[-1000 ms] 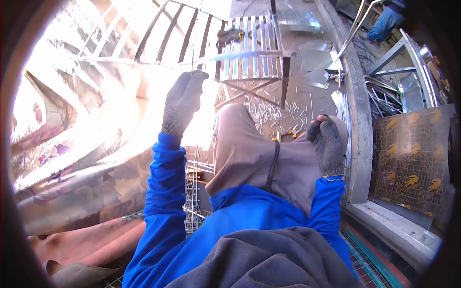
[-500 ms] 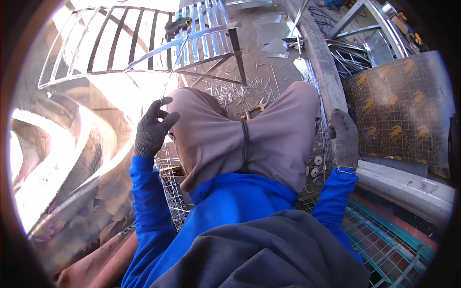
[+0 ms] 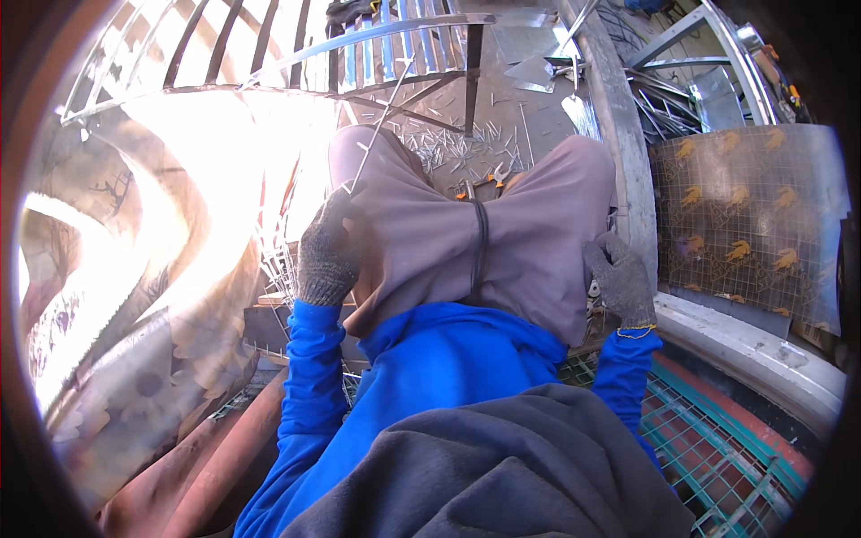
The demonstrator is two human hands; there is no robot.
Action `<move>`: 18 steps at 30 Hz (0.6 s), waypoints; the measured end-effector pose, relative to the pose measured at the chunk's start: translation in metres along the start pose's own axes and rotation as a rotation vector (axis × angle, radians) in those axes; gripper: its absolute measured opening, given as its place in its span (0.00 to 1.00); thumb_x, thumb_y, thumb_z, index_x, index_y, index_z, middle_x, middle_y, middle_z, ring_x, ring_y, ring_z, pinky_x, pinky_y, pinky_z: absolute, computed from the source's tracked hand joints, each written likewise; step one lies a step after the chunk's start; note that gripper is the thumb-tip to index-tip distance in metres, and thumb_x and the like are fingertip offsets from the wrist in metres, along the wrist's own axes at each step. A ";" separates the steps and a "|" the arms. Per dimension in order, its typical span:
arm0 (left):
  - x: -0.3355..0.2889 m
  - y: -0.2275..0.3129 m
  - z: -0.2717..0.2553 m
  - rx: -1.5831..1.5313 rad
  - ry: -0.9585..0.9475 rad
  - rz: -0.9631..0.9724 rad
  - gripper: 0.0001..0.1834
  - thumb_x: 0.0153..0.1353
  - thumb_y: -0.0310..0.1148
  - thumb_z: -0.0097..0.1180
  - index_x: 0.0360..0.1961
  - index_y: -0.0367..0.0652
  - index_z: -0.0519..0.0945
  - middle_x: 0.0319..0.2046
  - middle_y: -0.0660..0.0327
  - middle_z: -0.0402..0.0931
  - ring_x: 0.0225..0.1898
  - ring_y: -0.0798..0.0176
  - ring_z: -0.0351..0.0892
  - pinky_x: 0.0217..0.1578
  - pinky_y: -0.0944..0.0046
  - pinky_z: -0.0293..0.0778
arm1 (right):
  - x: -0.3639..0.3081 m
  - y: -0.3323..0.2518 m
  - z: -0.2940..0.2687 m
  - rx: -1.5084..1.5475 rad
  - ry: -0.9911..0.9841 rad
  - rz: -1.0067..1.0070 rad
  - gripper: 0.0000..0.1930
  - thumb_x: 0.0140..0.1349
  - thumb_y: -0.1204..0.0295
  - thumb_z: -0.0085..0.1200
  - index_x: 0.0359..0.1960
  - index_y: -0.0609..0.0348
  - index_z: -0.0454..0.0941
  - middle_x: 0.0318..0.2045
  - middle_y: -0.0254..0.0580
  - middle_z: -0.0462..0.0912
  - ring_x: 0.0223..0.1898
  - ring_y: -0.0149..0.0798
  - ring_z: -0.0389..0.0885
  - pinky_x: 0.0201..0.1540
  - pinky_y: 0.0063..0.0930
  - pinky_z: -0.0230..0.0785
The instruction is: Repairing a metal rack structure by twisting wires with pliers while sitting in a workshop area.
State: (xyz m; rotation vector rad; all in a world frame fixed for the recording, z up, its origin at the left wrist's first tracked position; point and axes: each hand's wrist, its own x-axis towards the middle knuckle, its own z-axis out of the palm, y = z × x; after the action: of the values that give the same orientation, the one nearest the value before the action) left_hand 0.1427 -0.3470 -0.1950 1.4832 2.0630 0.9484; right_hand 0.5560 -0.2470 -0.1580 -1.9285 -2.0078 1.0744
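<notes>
My left hand [image 3: 330,255], in a dark grey knit glove, is closed on the lower end of a thin metal rod [image 3: 384,121]. The rod carries short cross stubs and slants up past my left knee. My right hand [image 3: 625,280], gloved the same way, is by my right thigh. Its fingers are loosely bent and a little apart, and I see nothing in them. On the floor between my knees lie pliers with orange handles [image 3: 499,179]. Many short metal offcuts [image 3: 448,148] are scattered beyond them.
A slatted metal frame [image 3: 470,85] stands ahead, with a dark glove-like thing on top. Metal scraps and a patterned brown sheet [image 3: 744,215] lie to the right, beyond a concrete ledge [image 3: 619,117]. Green wire mesh [image 3: 717,448] is at lower right, patterned cloth [image 3: 152,359] at left.
My left hand has moved inward toward my left thigh, and its fingers have closed around the rod, which now leans right. The right hand has come in against my right thigh. The view has shifted slightly.
</notes>
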 end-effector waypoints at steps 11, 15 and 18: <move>-0.005 0.003 0.000 0.000 0.024 0.002 0.26 0.64 0.26 0.62 0.64 0.46 0.76 0.32 0.62 0.83 0.25 0.71 0.79 0.32 0.66 0.77 | -0.041 -0.030 0.014 -0.151 0.154 0.021 0.20 0.67 0.54 0.62 0.38 0.61 0.79 0.30 0.53 0.83 0.34 0.57 0.83 0.41 0.47 0.74; -0.011 0.022 -0.013 -0.184 -0.057 -0.227 0.23 0.66 0.34 0.64 0.60 0.42 0.78 0.41 0.57 0.84 0.33 0.63 0.82 0.37 0.60 0.79 | -0.037 -0.025 0.007 -0.108 0.057 -0.049 0.15 0.67 0.60 0.62 0.37 0.61 0.78 0.28 0.51 0.81 0.30 0.49 0.81 0.38 0.42 0.73; -0.016 0.021 -0.017 -0.330 -0.013 -0.240 0.20 0.67 0.33 0.64 0.58 0.41 0.80 0.40 0.61 0.83 0.34 0.69 0.79 0.37 0.64 0.77 | -0.027 -0.039 0.015 -0.049 0.115 -0.077 0.13 0.67 0.62 0.62 0.37 0.61 0.79 0.28 0.48 0.81 0.30 0.42 0.81 0.37 0.40 0.73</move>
State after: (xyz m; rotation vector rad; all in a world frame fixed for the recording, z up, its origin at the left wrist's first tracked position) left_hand 0.1499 -0.3626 -0.1688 1.0459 1.9089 1.1118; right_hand 0.5205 -0.2740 -0.1365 -1.8733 -2.0455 0.8830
